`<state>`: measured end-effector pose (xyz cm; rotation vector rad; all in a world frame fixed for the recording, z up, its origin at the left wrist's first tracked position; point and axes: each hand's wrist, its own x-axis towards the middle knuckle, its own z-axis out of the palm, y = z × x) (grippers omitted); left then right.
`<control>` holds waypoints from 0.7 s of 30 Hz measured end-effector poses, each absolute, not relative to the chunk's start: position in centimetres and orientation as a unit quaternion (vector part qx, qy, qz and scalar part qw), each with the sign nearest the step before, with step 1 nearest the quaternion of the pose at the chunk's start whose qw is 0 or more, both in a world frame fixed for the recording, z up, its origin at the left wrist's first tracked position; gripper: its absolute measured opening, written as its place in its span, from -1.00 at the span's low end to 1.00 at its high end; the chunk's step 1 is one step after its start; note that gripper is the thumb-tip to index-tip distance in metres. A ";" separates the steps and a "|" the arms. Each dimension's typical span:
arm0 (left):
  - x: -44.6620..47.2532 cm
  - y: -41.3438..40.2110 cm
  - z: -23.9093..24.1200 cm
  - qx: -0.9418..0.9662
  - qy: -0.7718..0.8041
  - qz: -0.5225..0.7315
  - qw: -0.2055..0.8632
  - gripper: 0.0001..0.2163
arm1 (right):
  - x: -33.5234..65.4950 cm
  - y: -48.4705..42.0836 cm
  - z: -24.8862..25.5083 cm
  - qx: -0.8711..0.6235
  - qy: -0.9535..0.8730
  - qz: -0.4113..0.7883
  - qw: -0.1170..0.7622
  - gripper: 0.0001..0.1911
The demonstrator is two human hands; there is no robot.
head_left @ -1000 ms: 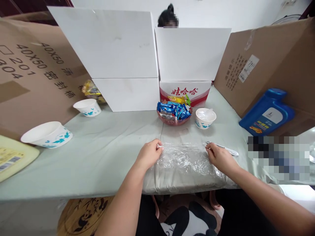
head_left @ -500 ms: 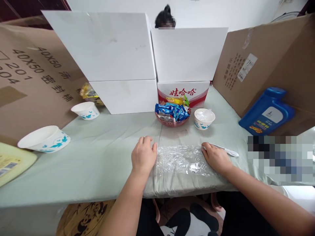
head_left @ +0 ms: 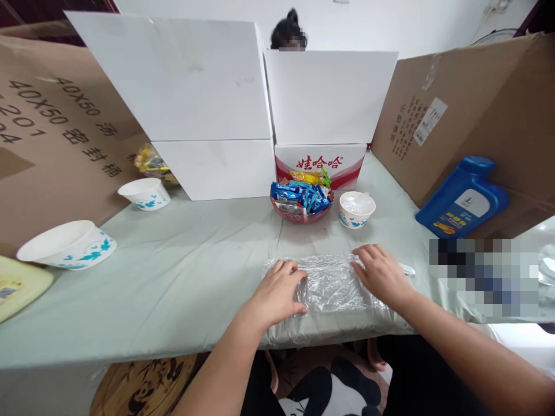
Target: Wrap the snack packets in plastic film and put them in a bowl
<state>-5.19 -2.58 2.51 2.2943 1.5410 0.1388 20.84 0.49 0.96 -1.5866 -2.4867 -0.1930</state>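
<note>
A crinkled sheet of clear plastic wrap [head_left: 332,284] lies flat on the pale green tablecloth [head_left: 182,277] near the front edge. My left hand [head_left: 280,292] rests palm down on the sheet's left end, fingers stretched flat. Pressing on the right end is my right hand [head_left: 378,273], fingers spread. A white utensil [head_left: 406,268] pokes out from behind my right hand. Behind the sheet stand a pink basket of wrapped snacks [head_left: 301,199] and a small paper bowl [head_left: 356,209].
Two more paper bowls [head_left: 66,244] [head_left: 144,193] sit at the left. A blue jug [head_left: 462,197] leans at the right. White boxes [head_left: 208,110] and brown cartons [head_left: 468,110] wall the table. A person's head shows behind the boxes.
Both hands went from pinching the sheet's far corners to lying flat on it, and have slid inward over the wrap.
</note>
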 end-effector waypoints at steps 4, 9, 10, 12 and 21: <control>-5.7 -2.3 2.3 0.811 0.551 0.047 0.189 -0.40 | 18.6 -1.0 -0.3 -0.353 -0.932 0.042 0.067 -0.28; -8.8 -2.0 2.7 0.774 0.598 0.025 0.205 -0.38 | 19.8 -1.7 -0.9 -0.359 -0.928 0.098 0.011 -0.07; -9.4 -2.1 3.0 0.761 0.617 0.025 0.201 -0.39 | 20.5 -1.9 -0.7 -0.359 -0.928 0.095 0.016 -0.05; -10.0 -2.6 3.7 0.746 0.639 0.044 0.185 -0.45 | 22.0 -2.7 -0.5 -0.344 -0.934 0.090 0.030 -0.04; -6.4 -4.7 3.1 0.827 0.520 0.008 0.213 -0.77 | 25.9 -6.8 -1.2 -0.345 -0.918 0.112 0.161 -0.75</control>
